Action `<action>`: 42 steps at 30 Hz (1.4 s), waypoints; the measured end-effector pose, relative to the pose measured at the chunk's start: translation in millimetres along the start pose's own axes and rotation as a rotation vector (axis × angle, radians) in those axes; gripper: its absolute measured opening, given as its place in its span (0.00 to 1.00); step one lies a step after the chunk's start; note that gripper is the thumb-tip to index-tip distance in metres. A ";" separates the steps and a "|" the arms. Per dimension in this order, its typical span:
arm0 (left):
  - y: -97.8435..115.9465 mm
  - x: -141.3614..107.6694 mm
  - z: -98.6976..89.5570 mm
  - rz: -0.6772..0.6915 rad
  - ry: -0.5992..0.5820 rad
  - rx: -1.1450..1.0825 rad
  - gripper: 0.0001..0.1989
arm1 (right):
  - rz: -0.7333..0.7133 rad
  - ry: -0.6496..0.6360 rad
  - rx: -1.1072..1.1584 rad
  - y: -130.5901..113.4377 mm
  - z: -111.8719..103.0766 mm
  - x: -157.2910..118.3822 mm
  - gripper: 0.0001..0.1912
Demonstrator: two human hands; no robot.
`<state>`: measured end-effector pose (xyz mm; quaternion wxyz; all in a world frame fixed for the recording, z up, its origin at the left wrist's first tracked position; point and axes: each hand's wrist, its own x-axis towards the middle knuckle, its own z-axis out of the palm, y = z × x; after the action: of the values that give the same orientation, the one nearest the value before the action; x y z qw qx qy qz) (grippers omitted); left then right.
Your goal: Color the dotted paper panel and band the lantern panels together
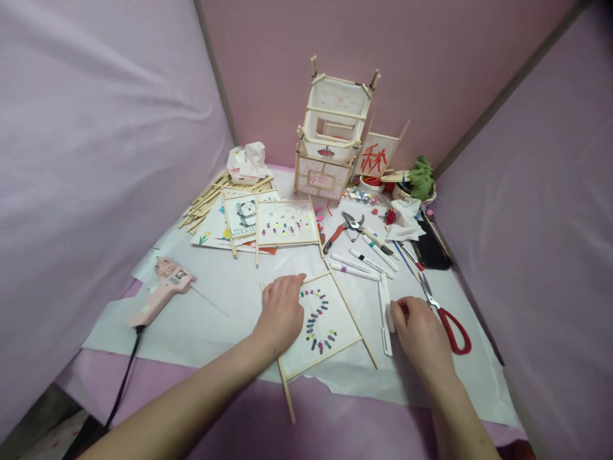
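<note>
My left hand (281, 311) lies over the left side of a stick-framed white panel (297, 358), fingers curled around its edge stick; the thumb is hidden. A curving row of coloured dabs (318, 322) decorates this panel. My right hand (424, 332) is closed to the panel's right, its fingertips against a slim white strip (389, 313); whether this is a pen or paper I cannot tell. Beside the strip lies a white marker (384, 322). Red-handled scissors (453, 329) rest just right of my right hand.
A pink glue gun (165, 287) with a cord lies at left. Behind are two framed panels (287, 223), a bundle of sticks (205, 201) and a tall stick tower (330, 128). Pruning shears (357, 227), several markers (354, 271), tissue (405, 218) and a phone (433, 246) lie at right.
</note>
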<state>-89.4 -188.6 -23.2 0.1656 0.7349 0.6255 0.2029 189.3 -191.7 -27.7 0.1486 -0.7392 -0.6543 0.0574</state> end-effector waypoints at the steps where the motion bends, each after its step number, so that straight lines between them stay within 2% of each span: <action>1: 0.0 3.0 0.3 0.011 -0.008 0.001 0.29 | -0.002 -0.012 -0.006 -2.2 0.3 -0.7 0.12; 5: 0.1 9.1 -0.5 0.056 -0.015 -0.007 0.28 | 0.034 -0.013 -0.095 -6.0 1.7 -0.6 0.08; 8: 0.4 8.6 -2.9 0.121 0.067 -0.011 0.23 | 0.041 0.072 -0.063 -3.5 -0.5 -0.2 0.06; 10: 2.4 7.6 -5.0 0.194 0.136 -0.009 0.20 | -0.033 0.117 0.049 -3.6 -2.7 -2.1 0.07; 13: 9.4 6.6 -8.8 0.345 0.174 0.011 0.20 | -0.218 0.036 0.224 -11.6 -4.8 -8.3 0.10; 16: 16.6 6.0 -12.2 0.479 0.084 0.101 0.24 | -0.392 -0.067 0.294 -26.8 -10.3 -16.1 0.09; 18: 17.7 4.9 -13.3 0.529 -0.032 0.175 0.18 | -0.462 -0.127 0.359 -37.0 -19.2 -20.4 0.07; 20: 15.6 2.3 -13.7 0.544 -0.103 0.202 0.13 | -0.462 -0.218 0.480 -45.6 -30.8 -23.0 0.06; 23: 13.4 -4.5 -16.5 0.514 -0.096 0.095 0.16 | -0.329 -0.318 0.775 -59.0 -41.6 -24.2 0.07; 25: 16.8 -10.3 -22.7 0.481 -0.128 -0.042 0.17 | -0.223 -0.341 1.026 -71.2 -38.8 -24.9 0.09; 28: 26.8 -20.5 -38.8 0.333 -0.292 -0.293 0.19 | -0.138 -0.326 1.299 -91.6 -26.8 -27.0 0.13; 30: 30.2 -28.6 -50.4 0.185 -0.424 -0.504 0.19 | -0.090 -0.259 1.373 -100.0 -24.2 -25.9 0.13; 32: 26.8 -36.9 -58.8 0.055 -0.536 -0.756 0.20 | -0.054 -0.140 1.421 -100.0 -30.1 -18.9 0.13; 34: 17.4 -43.3 -62.2 -0.052 -0.592 -0.970 0.21 | -0.039 0.002 1.481 -93.9 -40.4 -6.2 0.15; 35: 11.5 -44.8 -62.3 -0.096 -0.583 -1.022 0.21 | -0.039 0.066 1.523 -90.8 -44.5 1.1 0.16; 36: 5.8 -44.6 -61.5 -0.126 -0.542 -1.023 0.21 | -0.024 0.078 1.568 -88.8 -46.7 7.9 0.16; 39: -6.8 -33.2 -55.6 -0.132 -0.273 -0.797 0.20 | -0.001 -0.073 1.567 -94.7 -36.7 21.1 0.11; 42: -12.6 -13.1 -44.4 -0.131 -0.040 -0.617 0.18 | -0.019 -0.247 1.473 -112.3 -8.6 24.9 0.08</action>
<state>-124.4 -200.0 7.6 0.4059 0.6119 0.5771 0.3576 88.4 -157.2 16.3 0.5312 -0.4310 -0.4648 0.5621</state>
